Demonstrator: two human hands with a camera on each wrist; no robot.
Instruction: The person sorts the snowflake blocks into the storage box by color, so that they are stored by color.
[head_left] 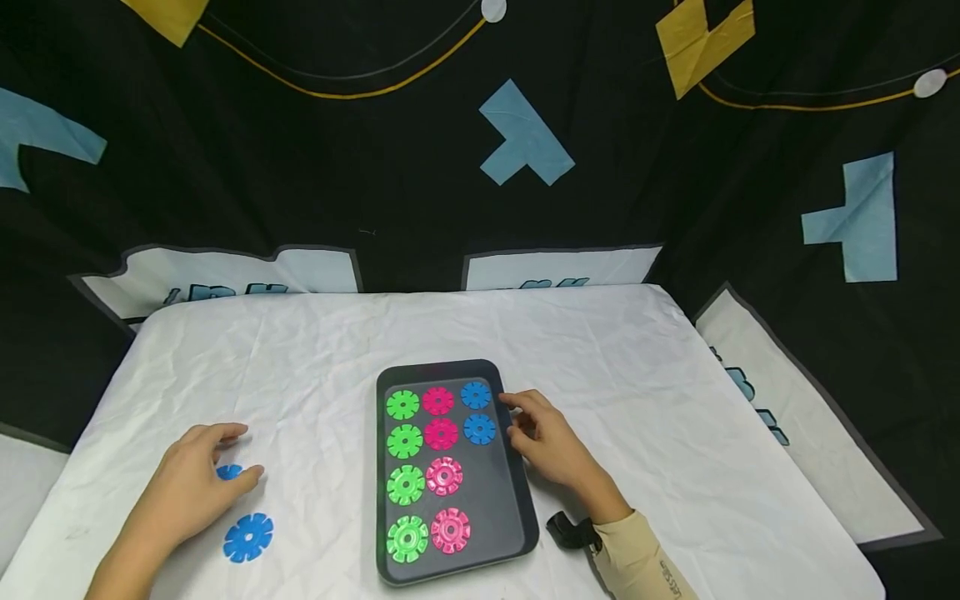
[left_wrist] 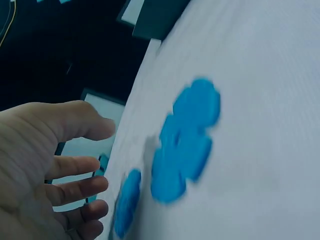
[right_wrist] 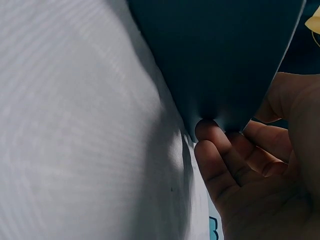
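My left hand (head_left: 183, 479) hovers at the left of the table, thumb and fingers apart, holding nothing. Below it lies a blue notched plastic disc (head_left: 228, 472), partly hidden by the hand. A second blue disc (head_left: 248, 537) lies nearer me; the left wrist view shows this blue disc (left_wrist: 185, 142) beside the left hand (left_wrist: 65, 160). My right hand (head_left: 551, 437) holds the dark tray (head_left: 498, 517) by its right rim. In the right wrist view, the right hand's fingertips (right_wrist: 207, 131) press the tray's outer wall (right_wrist: 215, 60).
Inside the tray stand columns of discs: several green discs (head_left: 405, 442), several pink discs (head_left: 441, 434) and two blue discs (head_left: 478, 428) at the top right. White cloth (head_left: 600, 350) covers the table. A black curtain (head_left: 420, 183) hangs behind it.
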